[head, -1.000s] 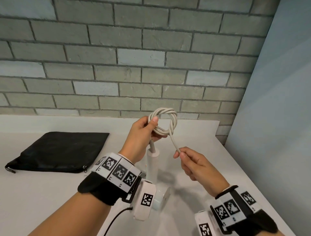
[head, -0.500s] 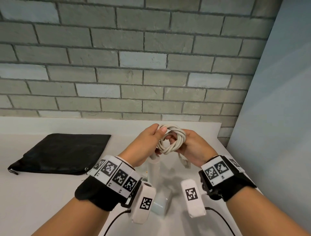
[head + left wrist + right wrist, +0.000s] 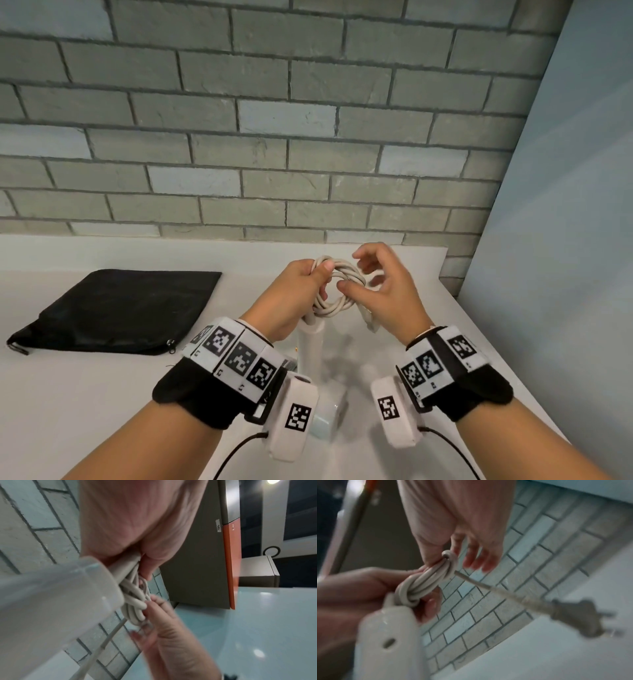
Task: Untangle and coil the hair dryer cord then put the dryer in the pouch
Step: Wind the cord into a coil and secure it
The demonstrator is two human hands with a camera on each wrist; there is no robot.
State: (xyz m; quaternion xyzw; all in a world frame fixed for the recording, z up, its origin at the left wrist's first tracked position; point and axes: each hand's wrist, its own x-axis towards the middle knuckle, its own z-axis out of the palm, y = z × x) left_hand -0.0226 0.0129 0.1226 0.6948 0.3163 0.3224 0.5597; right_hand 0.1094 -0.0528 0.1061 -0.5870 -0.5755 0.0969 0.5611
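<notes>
My left hand [image 3: 317, 274] grips the coiled white cord [image 3: 337, 305] above the table, thumb over its top. The right hand [image 3: 356, 279] pinches the coil's right side between thumb and forefinger, its other fingers spread. In the right wrist view the cord [image 3: 423, 582] shows a turn wrapped round the bundle, and the plug [image 3: 573, 616] dangles free. The white hair dryer [image 3: 310, 346] hangs below the coil, its head [image 3: 329, 421] near the table. The left wrist view shows its handle [image 3: 51, 595] close up. The black pouch [image 3: 120, 308] lies flat at the left.
A white table [image 3: 85, 411] runs to a brick wall [image 3: 274, 154] at the back, and a pale blue panel [image 3: 565, 240] bounds its right side. The pouch's zip end [image 3: 170, 343] faces me. Black cables trail from both wrist cameras.
The right hand carried the cord's free end up to the coil and wound it round the bundle. Its fingers have since spread, and the plug end now hangs below.
</notes>
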